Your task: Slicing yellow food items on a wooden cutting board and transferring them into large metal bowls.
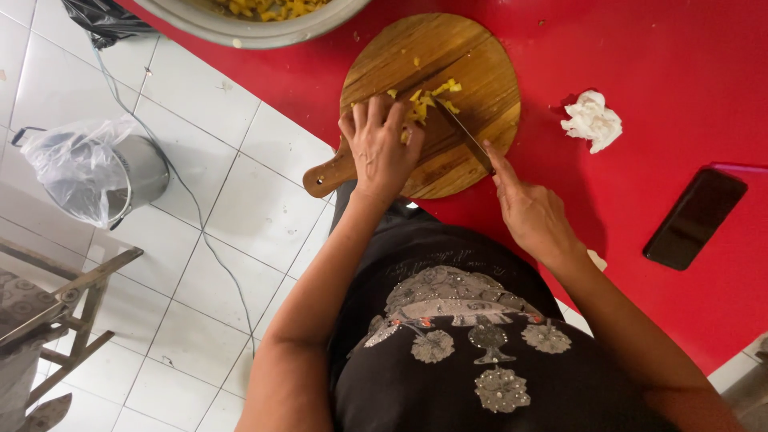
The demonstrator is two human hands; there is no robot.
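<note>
Head view, crumpled tissue [592, 120], phone [694, 218] beside cutting board [472, 56]

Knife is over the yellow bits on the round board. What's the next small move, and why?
Probably press the knife down through the yellow pieces beside the left hand. The blade sits just right of that pile, and the right hand already grips the handle.

Black top with silver floral decoration, bare arms
</note>
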